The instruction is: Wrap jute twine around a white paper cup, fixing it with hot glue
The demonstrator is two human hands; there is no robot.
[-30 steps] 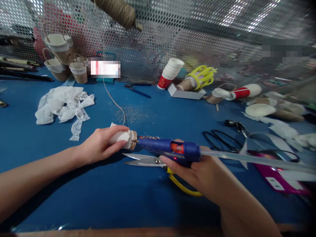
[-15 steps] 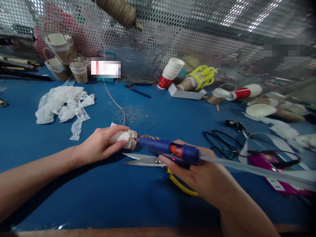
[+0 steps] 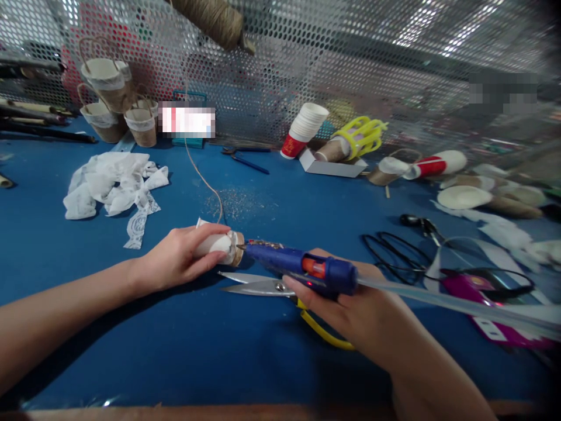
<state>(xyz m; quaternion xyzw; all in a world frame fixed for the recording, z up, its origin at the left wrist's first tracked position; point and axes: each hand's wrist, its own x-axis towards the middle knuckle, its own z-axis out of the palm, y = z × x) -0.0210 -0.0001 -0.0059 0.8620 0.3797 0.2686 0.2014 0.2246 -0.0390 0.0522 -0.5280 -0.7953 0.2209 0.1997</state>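
Note:
My left hand point(image 3: 182, 254) is closed around a paper cup point(image 3: 214, 245) lying on its side, with twine and a brown band near its right end. My right hand point(image 3: 346, 310) grips a blue hot glue gun point(image 3: 298, 264), a clear glue stick point(image 3: 421, 298) running out of its back and a small red light lit. The gun's nozzle meets the cup's brown band or lies very close to it. Beneath the gun, scissors point(image 3: 258, 286) with yellow handles lie with parted blades. A strand of twine point(image 3: 201, 175) runs from the cup up toward the spool.
White lace point(image 3: 107, 184) lies in a heap at left, with small handled buckets point(image 3: 142, 126) behind. Pliers point(image 3: 248, 159), stacked paper cups point(image 3: 302, 131) and a white tray point(image 3: 333, 165) stand along the back. Black cable point(image 3: 394, 257) and a purple device point(image 3: 477, 298) lie right. A twine spool point(image 3: 214, 23) hangs above.
Almost nothing differs. Both hands keep their grip, and the glue gun's nozzle stays at the cup's brown band; the whole view has shifted very slightly.

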